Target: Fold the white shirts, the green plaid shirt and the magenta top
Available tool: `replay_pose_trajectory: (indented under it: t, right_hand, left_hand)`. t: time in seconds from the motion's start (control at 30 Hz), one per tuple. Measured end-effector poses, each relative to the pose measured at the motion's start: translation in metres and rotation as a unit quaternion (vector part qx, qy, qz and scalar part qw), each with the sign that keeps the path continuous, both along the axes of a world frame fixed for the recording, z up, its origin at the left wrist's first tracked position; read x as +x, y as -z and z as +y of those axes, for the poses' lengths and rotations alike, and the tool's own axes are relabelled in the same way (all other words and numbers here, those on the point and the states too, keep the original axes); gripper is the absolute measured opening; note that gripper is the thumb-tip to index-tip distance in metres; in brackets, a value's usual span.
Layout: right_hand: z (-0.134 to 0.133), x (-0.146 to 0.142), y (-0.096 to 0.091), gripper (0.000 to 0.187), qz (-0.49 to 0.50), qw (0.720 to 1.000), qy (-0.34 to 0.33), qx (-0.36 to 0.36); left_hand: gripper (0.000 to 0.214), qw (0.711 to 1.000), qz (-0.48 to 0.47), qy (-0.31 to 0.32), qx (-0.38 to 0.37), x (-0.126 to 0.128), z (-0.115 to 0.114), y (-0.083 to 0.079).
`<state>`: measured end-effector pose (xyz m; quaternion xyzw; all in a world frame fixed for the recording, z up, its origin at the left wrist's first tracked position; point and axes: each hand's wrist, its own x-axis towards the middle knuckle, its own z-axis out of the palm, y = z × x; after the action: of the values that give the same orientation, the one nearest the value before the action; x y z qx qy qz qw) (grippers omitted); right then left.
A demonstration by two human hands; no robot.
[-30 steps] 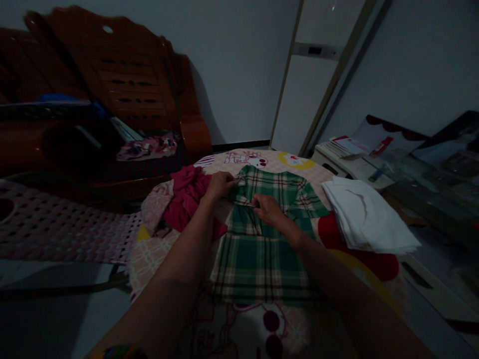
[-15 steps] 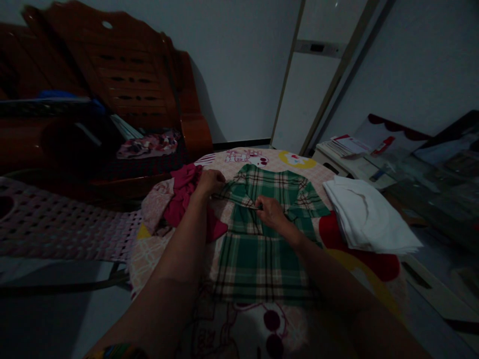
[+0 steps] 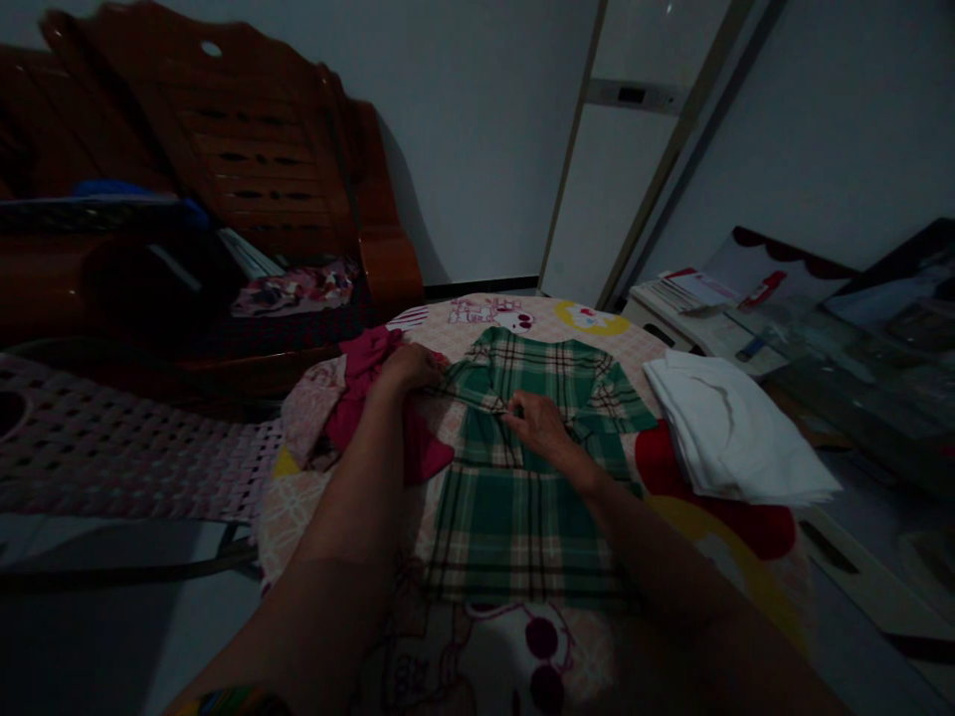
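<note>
A green plaid dress (image 3: pixel 522 517) with short sleeves lies spread on a round table with a patterned cloth (image 3: pixel 305 507). My left hand (image 3: pixel 413 368) is closed on the end of the dress's left sleeve. Near the sleeve's inner end, at the bodice, my right hand (image 3: pixel 538 422) pinches the fabric between thumb and fingers. The sleeve stretches between both hands. Beside my left hand and partly under my forearm is a crumpled magenta garment (image 3: pixel 429 452), with a pale pink lacy piece (image 3: pixel 317 403) next to it.
A stack of folded white cloth (image 3: pixel 735 428) rests at the table's right edge. Behind on the left stands a wooden bench (image 3: pixel 246 149) with clothes on it. A woven chair (image 3: pixel 141 438) touches the left side. A side table (image 3: pixel 671 323) holds papers.
My left hand has shifted slightly left and toward me, drawing the sleeve end outward. My right hand stays nearly in place on the dress.
</note>
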<state>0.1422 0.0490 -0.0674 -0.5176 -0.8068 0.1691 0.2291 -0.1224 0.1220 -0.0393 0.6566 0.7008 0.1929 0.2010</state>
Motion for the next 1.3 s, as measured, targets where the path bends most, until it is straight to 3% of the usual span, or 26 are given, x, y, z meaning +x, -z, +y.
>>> replay_pose_trajectory:
  t: [0.13, 0.27, 0.37, 0.5, 0.63, 0.73, 0.8, 0.9, 1.0, 1.07, 1.17, 1.23, 1.3]
  right_hand:
    - [0.002, 0.002, -0.002, 0.001, 0.019, 1.0, 0.016, -0.003]
    - [0.004, 0.011, -0.009, 0.015, 0.05, 0.999, 0.012, -0.014]
    - [0.004, 0.022, -0.015, 0.033, 0.071, 0.997, -0.002, -0.019]
    - [0.002, 0.036, -0.018, 0.034, 0.066, 0.998, 0.016, -0.006]
    - [-0.002, 0.039, -0.013, 0.032, -0.016, 0.996, 0.087, 0.011]
    - [-0.006, 0.037, -0.01, 0.032, -0.099, 0.988, 0.116, 0.001]
    - [-0.007, 0.035, -0.009, 0.032, -0.128, 0.985, 0.115, -0.006]
    - [-0.007, 0.034, -0.007, 0.031, -0.142, 0.984, 0.105, -0.01]
    - [-0.005, 0.035, -0.005, 0.029, -0.144, 0.984, 0.103, -0.018]
    - [-0.004, 0.036, -0.003, 0.03, -0.141, 0.984, 0.102, -0.022]
    - [-0.004, 0.037, -0.002, 0.031, -0.134, 0.985, 0.102, -0.028]
    - [-0.004, 0.037, -0.002, 0.033, -0.129, 0.986, 0.102, -0.035]
    - [-0.004, 0.037, -0.002, 0.035, -0.126, 0.986, 0.103, -0.043]
  left_hand:
    - [0.007, 0.987, -0.155, -0.045, 0.005, 0.011, -0.007, -0.015]
    - [0.017, 0.93, -0.366, -0.016, 0.026, 0.038, -0.004, -0.027]
    - [0.006, 0.905, -0.423, 0.029, 0.037, 0.063, 0.011, -0.034]
    - [0.006, 0.894, -0.443, 0.059, 0.042, 0.094, 0.039, -0.035]
    - [0.018, 0.921, -0.376, 0.096, 0.038, 0.12, 0.06, -0.023]
    - [0.027, 0.965, -0.216, 0.139, 0.052, 0.135, 0.065, -0.009]
    - [0.028, 0.977, -0.092, 0.179, 0.069, 0.144, 0.062, 0.001]
    - [0.03, 0.959, 0.006, 0.269, 0.086, 0.155, 0.051, 0.011]
    - [0.034, 0.937, -0.005, 0.337, 0.096, 0.161, 0.043, 0.015]
    - [0.036, 0.948, -0.023, 0.297, 0.114, 0.157, 0.043, 0.014]
    - [0.038, 0.98, -0.041, 0.113, 0.161, 0.137, 0.05, 0.012]
    - [0.039, 0.983, -0.046, -0.003, 0.176, 0.119, 0.056, 0.012]
    - [0.038, 0.984, -0.044, -0.042, 0.169, 0.102, 0.062, 0.017]
